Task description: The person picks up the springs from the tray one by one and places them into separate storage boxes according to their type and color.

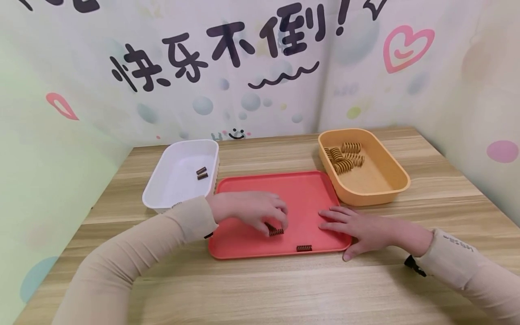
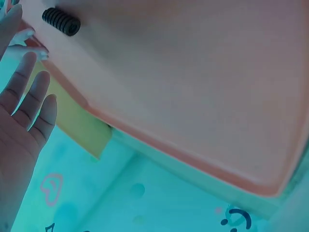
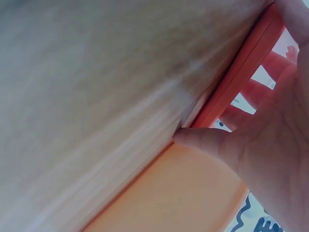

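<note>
My left hand (image 1: 260, 211) reaches over the red tray (image 1: 302, 198), fingers bent a little downward. Two small dark coil springs (image 1: 276, 232) lie right under its thumb and fingertips, one partly hidden. In the left wrist view, a dark spring (image 2: 61, 21) lies on the tray, apart from the spread fingers. Another small spring (image 1: 304, 248) rests along the tray's near edge. On the tray's right rim rests my right hand (image 1: 361, 229), its fingers spread over the edge and its thumb on the near side. The right wrist view shows that thumb (image 3: 203, 140) beside the tray's side.
A white bin (image 1: 174, 174) at the back left holds two small dark springs (image 1: 202, 176). At the back right, an orange bin (image 1: 375, 174) contains several larger yellowish springs (image 1: 343, 166). Printed cloth (image 1: 264, 104) hangs behind the wooden table (image 1: 260, 289).
</note>
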`<state>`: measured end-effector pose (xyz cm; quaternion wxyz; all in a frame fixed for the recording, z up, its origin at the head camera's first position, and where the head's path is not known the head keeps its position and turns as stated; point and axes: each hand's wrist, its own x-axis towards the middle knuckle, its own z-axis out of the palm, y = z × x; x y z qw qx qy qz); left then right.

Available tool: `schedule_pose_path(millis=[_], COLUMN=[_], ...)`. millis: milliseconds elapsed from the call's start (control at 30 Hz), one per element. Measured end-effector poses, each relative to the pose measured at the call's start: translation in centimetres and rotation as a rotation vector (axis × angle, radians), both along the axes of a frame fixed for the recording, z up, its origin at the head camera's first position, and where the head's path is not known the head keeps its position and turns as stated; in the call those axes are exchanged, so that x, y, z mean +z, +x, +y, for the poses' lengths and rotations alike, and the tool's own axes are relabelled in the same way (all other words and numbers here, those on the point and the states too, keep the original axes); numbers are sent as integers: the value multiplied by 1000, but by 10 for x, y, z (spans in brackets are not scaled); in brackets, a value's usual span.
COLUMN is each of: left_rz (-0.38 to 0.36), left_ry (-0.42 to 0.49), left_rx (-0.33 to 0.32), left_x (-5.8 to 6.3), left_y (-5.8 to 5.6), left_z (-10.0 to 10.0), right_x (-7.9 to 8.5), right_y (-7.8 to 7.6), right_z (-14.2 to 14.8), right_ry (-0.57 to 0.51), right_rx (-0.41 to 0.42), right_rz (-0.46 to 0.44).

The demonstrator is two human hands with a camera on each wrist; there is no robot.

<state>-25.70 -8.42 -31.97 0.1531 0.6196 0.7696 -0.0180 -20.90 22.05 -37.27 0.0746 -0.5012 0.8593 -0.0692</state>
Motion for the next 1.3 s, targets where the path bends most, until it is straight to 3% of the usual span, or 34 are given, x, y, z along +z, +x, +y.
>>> schedule_pose_path(millis=[867,1300], left_rz=[74,46], left_ry=[29,37], left_rx=[24,77], left_x=[23,38], left_y=[-14,-21], left_z=[-16,-24], right_x=[-1,-1], right_y=[0,0], right_z=[1,1], right_ry=[-2,4], right_rx=[-3,-4], right_rz=[-5,8])
